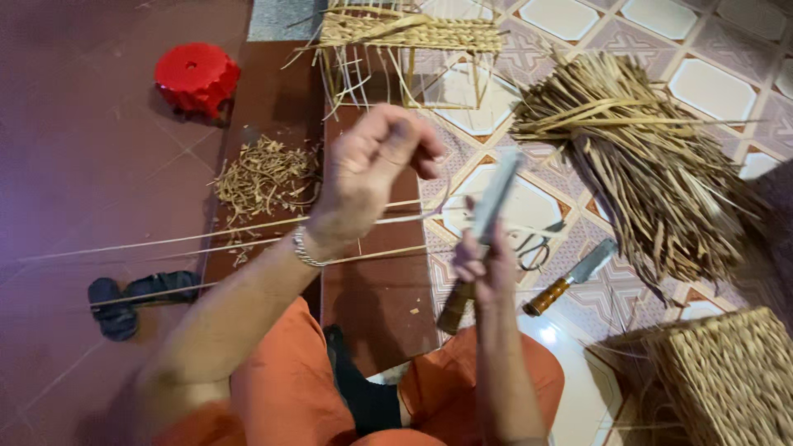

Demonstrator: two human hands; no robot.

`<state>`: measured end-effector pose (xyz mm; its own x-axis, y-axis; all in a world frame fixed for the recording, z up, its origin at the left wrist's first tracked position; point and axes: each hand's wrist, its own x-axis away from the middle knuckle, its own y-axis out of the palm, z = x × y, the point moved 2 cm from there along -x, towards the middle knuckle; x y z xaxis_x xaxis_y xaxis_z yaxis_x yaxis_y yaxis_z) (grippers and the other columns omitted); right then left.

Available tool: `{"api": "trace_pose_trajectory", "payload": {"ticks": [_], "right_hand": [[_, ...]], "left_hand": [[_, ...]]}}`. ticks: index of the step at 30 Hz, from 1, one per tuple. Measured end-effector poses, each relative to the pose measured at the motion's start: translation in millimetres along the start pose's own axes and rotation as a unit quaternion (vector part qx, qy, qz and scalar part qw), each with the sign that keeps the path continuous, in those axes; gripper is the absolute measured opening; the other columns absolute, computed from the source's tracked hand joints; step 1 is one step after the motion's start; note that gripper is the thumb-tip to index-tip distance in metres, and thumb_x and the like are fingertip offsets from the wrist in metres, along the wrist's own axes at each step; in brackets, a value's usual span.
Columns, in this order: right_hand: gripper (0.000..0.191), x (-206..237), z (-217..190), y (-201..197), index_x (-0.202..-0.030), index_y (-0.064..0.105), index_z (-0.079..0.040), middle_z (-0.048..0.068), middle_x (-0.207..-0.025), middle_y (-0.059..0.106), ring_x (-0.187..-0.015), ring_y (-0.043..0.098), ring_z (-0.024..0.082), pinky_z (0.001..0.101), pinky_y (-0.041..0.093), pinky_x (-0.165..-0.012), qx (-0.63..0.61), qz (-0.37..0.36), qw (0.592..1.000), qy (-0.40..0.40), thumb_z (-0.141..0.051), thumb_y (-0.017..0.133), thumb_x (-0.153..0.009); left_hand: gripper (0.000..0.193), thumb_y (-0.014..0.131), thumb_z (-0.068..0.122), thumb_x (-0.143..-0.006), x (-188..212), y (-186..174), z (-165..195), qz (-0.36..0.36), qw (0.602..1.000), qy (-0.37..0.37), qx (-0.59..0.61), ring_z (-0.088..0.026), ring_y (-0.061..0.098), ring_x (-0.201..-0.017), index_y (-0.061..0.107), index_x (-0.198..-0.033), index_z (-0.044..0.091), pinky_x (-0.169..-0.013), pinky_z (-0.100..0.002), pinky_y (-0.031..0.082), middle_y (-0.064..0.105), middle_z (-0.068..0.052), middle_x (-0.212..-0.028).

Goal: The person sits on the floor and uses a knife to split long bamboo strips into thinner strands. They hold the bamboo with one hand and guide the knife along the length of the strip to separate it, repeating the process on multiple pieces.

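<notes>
My left hand is raised above the floor with its fingers pinched on a thin pale cane strip that runs far out to the left. My right hand grips a long knife by its wooden handle, blade pointing up and slightly right, close to the left hand's fingertips. The strip's end near the blade is blurred. Two more thin strips lie across the floor under my left forearm.
A bundle of dried straw strips lies at the right. A cleaver and scissors rest on the tiles. A half-woven frame stands ahead, a woven basket at lower right, a red stool, shavings, sandals.
</notes>
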<state>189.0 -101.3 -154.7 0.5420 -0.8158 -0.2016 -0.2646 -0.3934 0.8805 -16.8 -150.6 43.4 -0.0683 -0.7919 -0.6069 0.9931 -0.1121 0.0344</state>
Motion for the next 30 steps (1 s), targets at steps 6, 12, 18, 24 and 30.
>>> {"api": "trace_pose_trajectory", "payload": {"ticks": [6,12,18,24,30], "right_hand": [[0.053,5.1,42.8,5.1,-0.103,0.047,0.002,0.004,-0.061,0.048,-0.045,0.04,0.012,0.0278,0.038,-0.044,0.066,0.116,0.99,0.055,-0.049,0.036,-0.113],[0.043,15.2,32.6,-1.1,-0.096,0.052,-0.003,0.007,-0.063,0.054,-0.045,0.044,0.013,0.0295,0.039,-0.042,0.225,0.135,0.965,-0.001,-0.043,0.044,-0.109],[0.035,15.5,33.2,-5.0,-0.097,0.051,-0.005,0.004,-0.065,0.052,-0.044,0.048,0.013,0.03,0.041,-0.041,0.2,0.179,0.963,0.037,-0.039,0.049,-0.106],[0.036,7.9,26.9,-10.3,-0.102,0.052,-0.007,0.003,-0.063,0.05,-0.04,0.041,0.01,0.0255,0.036,-0.036,0.158,0.175,0.969,0.076,-0.042,0.043,-0.105],[0.048,-5.7,8.0,-40.7,-0.117,0.054,0.002,-0.001,-0.063,0.045,-0.042,0.036,0.006,0.0216,0.033,-0.036,0.039,0.163,0.978,0.121,-0.045,0.043,-0.109]], "left_hand": [[0.026,0.055,0.025,-0.114,3.1,53.8,-26.2,-0.044,0.989,-0.073,0.122,-0.014,0.07,-0.095,0.064,-0.118,0.001,-0.088,-0.03,0.061,0.069,-0.01,-0.11],[0.077,0.077,0.028,-0.09,14.2,52.1,-67.4,-0.138,0.961,-0.087,-0.225,-0.016,0.067,-0.073,0.036,-0.148,0.0,-0.074,-0.028,0.061,0.048,-0.017,-0.145],[0.017,0.07,0.019,-0.101,43.6,55.8,-127.2,-0.204,0.904,0.029,-0.374,-0.022,0.063,-0.078,0.068,-0.11,0.005,-0.068,-0.033,0.057,0.061,-0.011,-0.094],[0.022,0.05,0.022,-0.103,63.3,37.0,-149.8,-0.114,0.929,-0.347,-0.049,-0.02,0.07,-0.057,0.06,-0.098,0.003,-0.056,-0.032,0.057,0.065,-0.007,-0.076],[0.032,0.047,0.027,-0.108,59.8,1.6,-113.7,0.002,0.984,-0.142,-0.112,-0.014,0.074,-0.069,0.063,-0.092,0.004,-0.063,-0.029,0.059,0.071,-0.007,-0.081]]}}
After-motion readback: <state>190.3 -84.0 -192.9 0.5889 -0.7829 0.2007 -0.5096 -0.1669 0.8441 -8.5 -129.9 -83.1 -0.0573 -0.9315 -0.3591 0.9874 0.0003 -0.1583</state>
